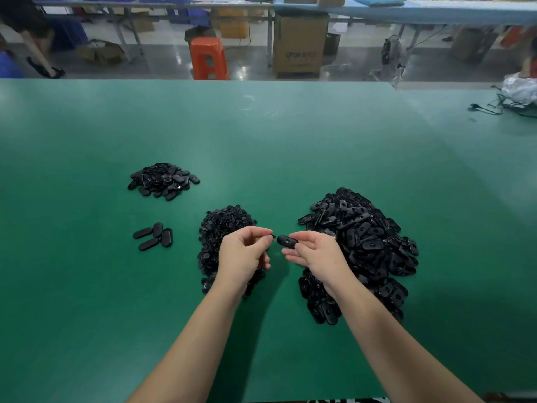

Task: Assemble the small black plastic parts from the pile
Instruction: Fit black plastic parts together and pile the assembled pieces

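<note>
The right hand [315,251] pinches an oval black shell [287,241]; the left hand [242,251] pinches a tiny round piece [273,236] just beside it. Piles lie beneath each wrist; open green table [261,141] stretches beyond the fingertips.

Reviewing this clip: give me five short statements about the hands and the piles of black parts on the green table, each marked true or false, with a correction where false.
1. The right hand pinches an oval part. True.
2. The left hand is flat on the table. False: it is raised, pinching a small part.
3. The two held parts are already joined. False: a gap shows between them.
4. The oval pile lies to the right of the small-part pile. True.
5. Four ovals lie stacked on the far pile. False: they lie apart on the table, nearer than it.
</note>
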{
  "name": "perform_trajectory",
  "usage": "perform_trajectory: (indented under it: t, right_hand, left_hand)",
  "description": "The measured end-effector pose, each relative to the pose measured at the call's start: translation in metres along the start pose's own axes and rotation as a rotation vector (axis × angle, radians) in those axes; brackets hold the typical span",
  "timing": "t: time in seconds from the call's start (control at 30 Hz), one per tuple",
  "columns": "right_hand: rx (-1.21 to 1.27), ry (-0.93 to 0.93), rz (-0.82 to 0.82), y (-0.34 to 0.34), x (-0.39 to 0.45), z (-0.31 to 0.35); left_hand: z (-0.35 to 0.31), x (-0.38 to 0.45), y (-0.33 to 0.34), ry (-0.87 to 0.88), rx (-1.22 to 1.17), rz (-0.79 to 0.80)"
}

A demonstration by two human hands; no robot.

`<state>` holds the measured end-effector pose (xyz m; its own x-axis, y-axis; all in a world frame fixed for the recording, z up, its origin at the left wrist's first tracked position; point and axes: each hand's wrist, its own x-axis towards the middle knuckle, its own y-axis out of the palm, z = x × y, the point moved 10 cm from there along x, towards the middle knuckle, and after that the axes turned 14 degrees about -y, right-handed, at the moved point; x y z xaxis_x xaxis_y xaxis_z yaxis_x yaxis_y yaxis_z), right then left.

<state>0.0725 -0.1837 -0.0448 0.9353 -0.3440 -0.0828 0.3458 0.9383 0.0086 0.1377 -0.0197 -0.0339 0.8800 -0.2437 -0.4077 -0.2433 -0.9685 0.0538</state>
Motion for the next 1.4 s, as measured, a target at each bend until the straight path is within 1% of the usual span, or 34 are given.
perform_trajectory:
  t: [0.2,0.57,0.67,0.73,0.83,0.9,1.0,1.1,1.23,1.3,1.4]
  right_hand:
    - [0.027,-0.012,-0.001,0.006,-0.002,0.000]
    - [0.000,-0.030,-0.020,0.010,-0.007,0.003]
    - [-0.007,-0.040,-0.028,0.011,-0.008,0.005]
    - [-0.001,-0.055,-0.036,0.011,-0.009,0.007]
    - [0.010,-0.088,-0.057,0.013,-0.008,0.010]
    - [0.054,-0.100,-0.081,0.013,-0.008,0.013]
    - [0.132,-0.110,-0.103,0.013,-0.006,0.017]
    - [0.213,-0.115,-0.144,0.011,-0.005,0.021]
    - [0.194,-0.102,-0.117,0.012,-0.004,0.022]
    - [0.147,-0.095,-0.072,0.014,-0.003,0.022]
    - [0.024,-0.107,-0.004,0.018,-0.002,0.023]
  left_hand:
    - [0.001,-0.004,0.010,0.075,0.205,-0.093]
    - [0.008,-0.003,0.011,0.059,0.168,-0.143]
    - [0.008,-0.002,0.010,0.062,0.176,-0.152]
    - [0.006,-0.003,0.008,0.074,0.202,-0.186]
    - [-0.005,-0.008,0.005,0.152,0.263,-0.258]
    - [-0.015,-0.015,0.005,0.226,0.291,-0.276]
    - [-0.023,-0.024,0.010,0.313,0.317,-0.255]
    - [-0.024,-0.030,0.017,0.370,0.336,-0.201]
    - [-0.022,-0.032,0.015,0.398,0.323,-0.182]
    - [-0.018,-0.029,0.012,0.371,0.299,-0.173]
    - [-0.010,-0.020,0.006,0.258,0.259,-0.155]
